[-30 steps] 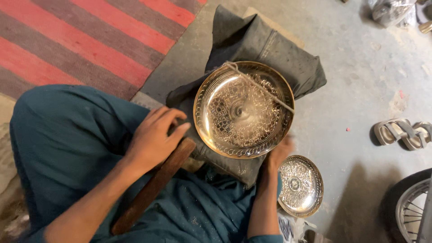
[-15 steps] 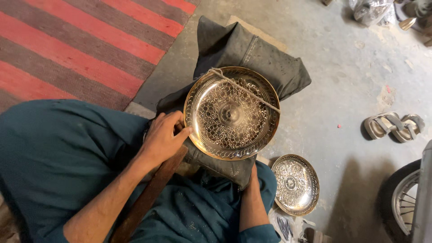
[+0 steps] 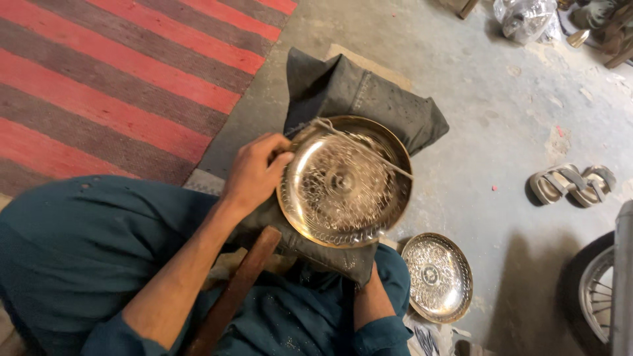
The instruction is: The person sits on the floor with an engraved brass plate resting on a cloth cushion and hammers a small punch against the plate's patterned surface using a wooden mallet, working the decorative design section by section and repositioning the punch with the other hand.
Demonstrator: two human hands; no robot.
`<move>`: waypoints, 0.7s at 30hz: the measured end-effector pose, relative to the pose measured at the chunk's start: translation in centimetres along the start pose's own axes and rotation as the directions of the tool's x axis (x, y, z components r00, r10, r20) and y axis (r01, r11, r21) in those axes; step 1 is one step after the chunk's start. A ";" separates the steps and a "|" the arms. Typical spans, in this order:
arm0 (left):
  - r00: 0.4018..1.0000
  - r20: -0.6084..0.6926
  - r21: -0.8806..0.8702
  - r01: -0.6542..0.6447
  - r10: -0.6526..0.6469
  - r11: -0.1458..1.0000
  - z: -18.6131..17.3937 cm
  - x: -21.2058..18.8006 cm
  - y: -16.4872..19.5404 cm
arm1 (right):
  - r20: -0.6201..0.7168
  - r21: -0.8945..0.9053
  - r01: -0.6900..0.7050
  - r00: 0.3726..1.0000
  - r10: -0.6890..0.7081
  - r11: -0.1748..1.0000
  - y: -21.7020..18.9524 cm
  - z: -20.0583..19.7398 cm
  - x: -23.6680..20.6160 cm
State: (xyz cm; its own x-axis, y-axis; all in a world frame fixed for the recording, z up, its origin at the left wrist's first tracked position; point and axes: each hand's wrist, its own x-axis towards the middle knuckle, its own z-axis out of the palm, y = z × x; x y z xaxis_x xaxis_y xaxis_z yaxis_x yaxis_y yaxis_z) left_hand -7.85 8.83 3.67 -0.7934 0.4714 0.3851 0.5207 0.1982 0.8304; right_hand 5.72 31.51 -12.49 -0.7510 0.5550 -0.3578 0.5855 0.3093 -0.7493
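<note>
A round engraved brass plate (image 3: 343, 181) rests tilted on a dark grey cushion (image 3: 359, 95), with a cord (image 3: 362, 148) stretched across its upper part. My left hand (image 3: 256, 173) grips the plate's left rim near the cord's knot. My right hand is hidden under the plate and cushion; only its forearm (image 3: 369, 300) shows, reaching up beneath the plate's lower edge. A brown wooden stick (image 3: 234, 293) lies across my teal-clad lap.
A second, smaller engraved plate (image 3: 436, 277) lies on the concrete floor at lower right. A pair of sandals (image 3: 572, 184) sits to the right, a wheel (image 3: 597, 290) at the right edge, a red-striped rug (image 3: 112, 79) at left, a plastic bag (image 3: 527, 16) at top right.
My left hand slid from the wooden stick up to the plate's left rim. The plate has tipped and turned on the cushion. My right hand went out of sight beneath it.
</note>
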 end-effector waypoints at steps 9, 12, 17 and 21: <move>0.993 -0.040 0.005 -0.113 0.114 0.994 1.4 0.8 -0.3 | 0.002 -0.007 -0.027 1.000 0.027 1.000 0.2 -0.3 0.7; 0.975 -0.156 0.050 -0.153 0.159 0.987 1.5 0.0 -0.6 | 0.005 -0.006 -0.026 1.000 0.026 1.000 0.3 -0.3 0.9; 0.975 -0.174 0.011 -0.134 0.134 0.991 1.6 0.2 -0.2 | 0.005 -0.001 -0.044 0.999 0.044 0.999 0.5 -0.3 0.6; 0.917 -0.257 0.048 -0.302 0.304 0.952 1.5 1.9 0.4 | -0.005 0.007 -0.058 0.998 0.058 0.998 0.8 -0.3 0.3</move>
State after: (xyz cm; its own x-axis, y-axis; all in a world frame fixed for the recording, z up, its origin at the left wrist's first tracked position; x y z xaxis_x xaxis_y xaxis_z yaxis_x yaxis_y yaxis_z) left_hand -8.65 11.12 4.16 -0.6504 0.2720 0.7092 0.7507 0.0879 0.6548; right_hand 6.06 32.14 -13.08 -0.7144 0.5757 -0.3978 0.6257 0.2709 -0.7315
